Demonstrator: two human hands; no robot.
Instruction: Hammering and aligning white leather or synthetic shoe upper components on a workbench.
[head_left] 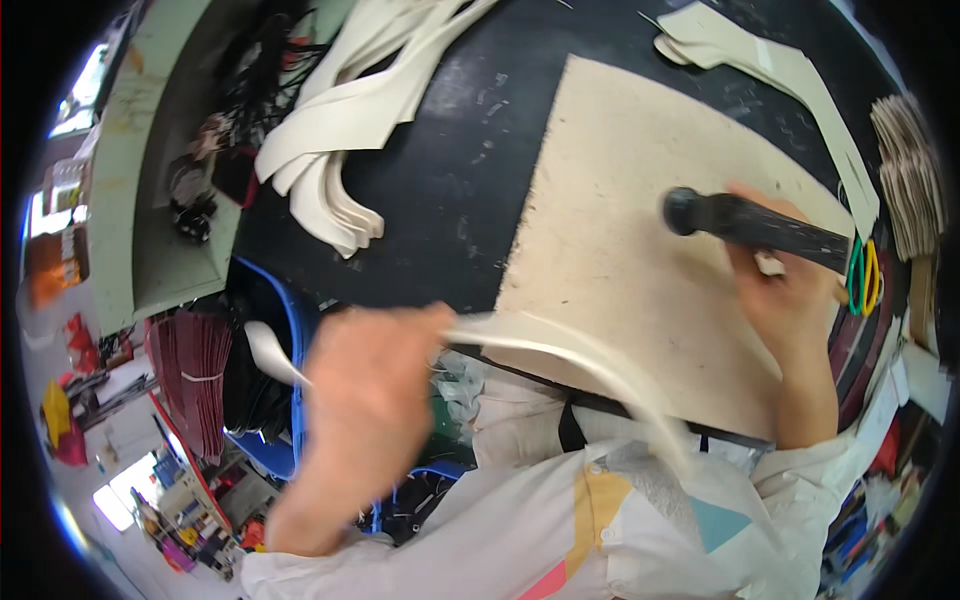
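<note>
My left hand (370,390), blurred by motion, is closed around a long, curved white strip (575,350) in front of the table's near edge. One end of the strip sticks out to the left of the fist; the other arcs right, over my shirt. My right hand (790,295) grips a hammer (765,228) with a dark head, held over the right part of a cream board (610,190). The board lies on the black table (450,230). I see a fanned stack of white cut pieces (335,130) farther off on the left.
More white pieces (770,65) lie beyond the board at right, near green and yellow loops (863,280). A beige bundle (908,175) sits at the right edge. At left are a pale green compartment (185,270), a blue bin (297,370) and a tied dark red bundle (190,375).
</note>
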